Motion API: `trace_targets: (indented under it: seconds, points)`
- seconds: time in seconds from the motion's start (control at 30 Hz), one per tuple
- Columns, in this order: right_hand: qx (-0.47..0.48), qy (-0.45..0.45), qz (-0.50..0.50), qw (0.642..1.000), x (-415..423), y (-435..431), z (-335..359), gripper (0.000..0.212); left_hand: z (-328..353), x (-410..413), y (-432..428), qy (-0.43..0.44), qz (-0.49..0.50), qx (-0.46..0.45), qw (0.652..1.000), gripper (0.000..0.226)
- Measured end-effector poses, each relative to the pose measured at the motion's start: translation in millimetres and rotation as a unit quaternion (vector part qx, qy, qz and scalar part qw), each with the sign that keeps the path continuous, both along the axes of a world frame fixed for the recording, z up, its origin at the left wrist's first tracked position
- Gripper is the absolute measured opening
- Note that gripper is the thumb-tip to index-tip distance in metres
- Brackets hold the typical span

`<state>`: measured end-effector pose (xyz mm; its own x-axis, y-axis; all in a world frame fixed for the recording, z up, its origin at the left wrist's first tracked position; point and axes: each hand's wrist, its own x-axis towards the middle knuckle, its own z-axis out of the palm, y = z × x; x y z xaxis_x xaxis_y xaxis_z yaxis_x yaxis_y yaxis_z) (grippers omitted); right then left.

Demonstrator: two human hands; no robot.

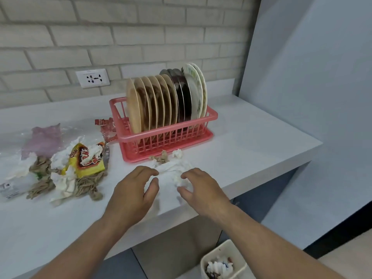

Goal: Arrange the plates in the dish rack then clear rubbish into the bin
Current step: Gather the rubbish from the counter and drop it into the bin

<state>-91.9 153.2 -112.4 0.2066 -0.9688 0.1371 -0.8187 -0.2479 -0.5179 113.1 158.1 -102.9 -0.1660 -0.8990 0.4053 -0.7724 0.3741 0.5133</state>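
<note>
Several plates (pixel 161 101) stand upright in a pink dish rack (pixel 171 137) on the white counter: tan ones at the left, dark ones in the middle, white patterned ones at the right. A small heap of crumpled white tissue (pixel 173 168) with brown paper scraps lies in front of the rack. My left hand (pixel 134 190) and my right hand (pixel 199 188) hover on either side of that tissue, fingers loosely curved, holding nothing. A cream bin (pixel 223 260) with some rubbish in it stands on the floor below the counter's edge.
A larger rubbish pile lies at the left: a yellow snack wrapper (pixel 88 160), white tissues, brown paper shreds, a pink plastic bag (pixel 44 139) and a red wrapper (pixel 106 127) by the rack. A wall socket (pixel 92 78) sits on the brick wall. A grey wall bounds the right.
</note>
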Motion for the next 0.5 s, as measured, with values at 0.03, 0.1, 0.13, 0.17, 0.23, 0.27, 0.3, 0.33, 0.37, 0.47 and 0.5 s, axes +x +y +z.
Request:
trace_targets:
  seconds: [0.03,0.1,0.13,0.17,0.23,0.27,0.3,0.33,0.37,0.47,0.5]
  points:
    - [0.004,0.012,-0.005,1.000,9.9,-6.2,0.7,0.043,-0.2,3.0,-4.0,0.001,-0.004,-0.005,1.000,0.017]
    - [0.010,0.066,-0.005,0.998,24.7,-16.6,-0.5,0.044,0.3,5.9,-11.8,0.001,-0.012,-0.013,1.000,0.017]
    - [0.007,0.105,0.000,0.994,29.7,-19.2,-2.6,0.040,0.6,6.0,-15.3,0.001,-0.016,-0.015,1.000,0.018]
    - [0.000,0.138,0.005,0.990,33.5,-21.2,-6.1,0.033,0.7,6.4,-19.4,0.001,-0.021,-0.016,1.000,0.021]
    - [-0.012,0.165,0.020,0.986,33.3,-21.0,-14.2,0.023,-0.1,4.7,-26.6,-0.002,-0.029,-0.017,0.999,0.021]
    - [-0.011,0.165,0.032,0.986,29.4,-20.6,-18.6,0.022,-1.3,2.0,-30.6,-0.006,-0.034,-0.015,0.999,0.020]
    - [-0.009,0.161,0.047,0.986,23.5,-19.6,-22.6,0.022,-2.8,-1.7,-34.4,-0.012,-0.039,-0.011,0.999,0.019]
    - [-0.004,0.152,0.061,0.986,16.0,-18.6,-25.5,0.024,-4.2,-6.5,-38.3,-0.018,-0.044,-0.005,0.999,0.020]
    - [0.002,0.134,0.068,0.989,6.5,-17.5,-27.2,0.028,-5.9,-13.0,-42.6,-0.025,-0.051,0.003,0.998,0.021]
    - [0.025,0.067,0.049,0.996,-26.3,-17.5,-23.2,0.034,-11.1,-38.8,-55.4,-0.063,-0.078,0.015,0.995,0.026]
    - [0.028,0.051,0.037,0.998,-38.5,-18.9,-20.3,0.033,-12.8,-49.5,-60.3,-0.081,-0.086,0.021,0.993,0.028]
